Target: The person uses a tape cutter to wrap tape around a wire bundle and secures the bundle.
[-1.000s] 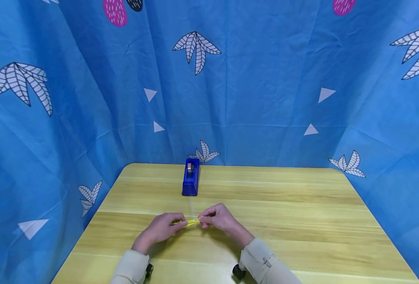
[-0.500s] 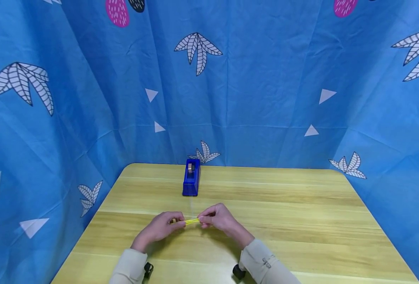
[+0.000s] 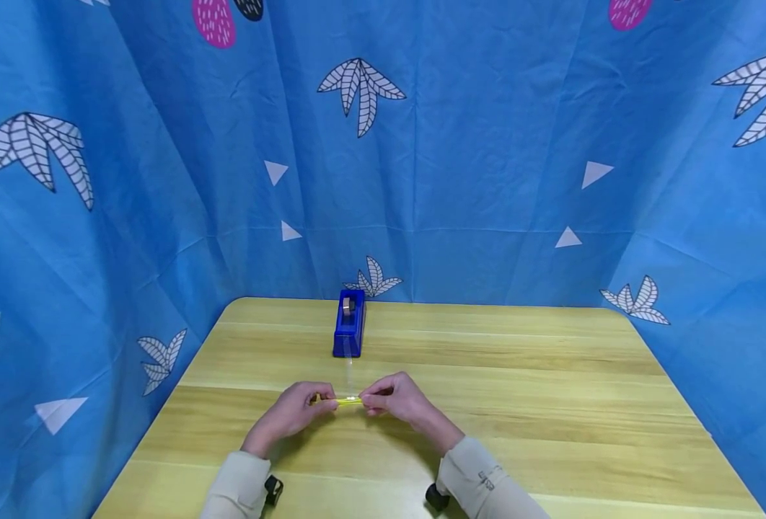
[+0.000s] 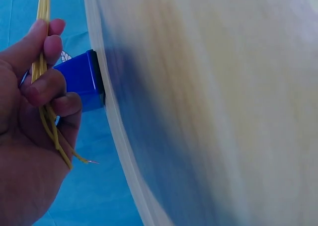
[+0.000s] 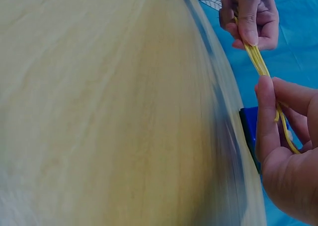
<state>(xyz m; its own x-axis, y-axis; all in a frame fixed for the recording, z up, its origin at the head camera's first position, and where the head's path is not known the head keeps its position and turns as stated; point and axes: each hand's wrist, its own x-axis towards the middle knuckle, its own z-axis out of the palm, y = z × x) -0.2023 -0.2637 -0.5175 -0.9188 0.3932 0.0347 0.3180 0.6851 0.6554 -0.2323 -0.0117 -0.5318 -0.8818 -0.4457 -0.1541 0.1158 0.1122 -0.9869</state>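
Observation:
A short bundle of yellow wires [image 3: 348, 403] stretches between both hands over the table. At its left end my left hand [image 3: 294, 414] pinches it between thumb and fingers; in the left wrist view the loose wire ends [image 4: 60, 145] run past the palm, one with a thin bare tip. My right hand [image 3: 402, 398] pinches the other end, and a tail of wire hangs below those fingertips in the right wrist view. From the blue tape dispenser [image 3: 348, 344] a clear strip of tape [image 3: 349, 370] runs toward me to the middle of the bundle.
The wooden table [image 3: 519, 389] spreads out on both sides of the hands. Beyond its far edge hangs a blue patterned curtain [image 3: 474, 180], which also closes in the left and right sides. The dispenser stands near the back edge, left of centre.
My left hand has shifted slightly up and away from me, bringing the bundle nearly level against the tape's end. The right hand stays almost in place.

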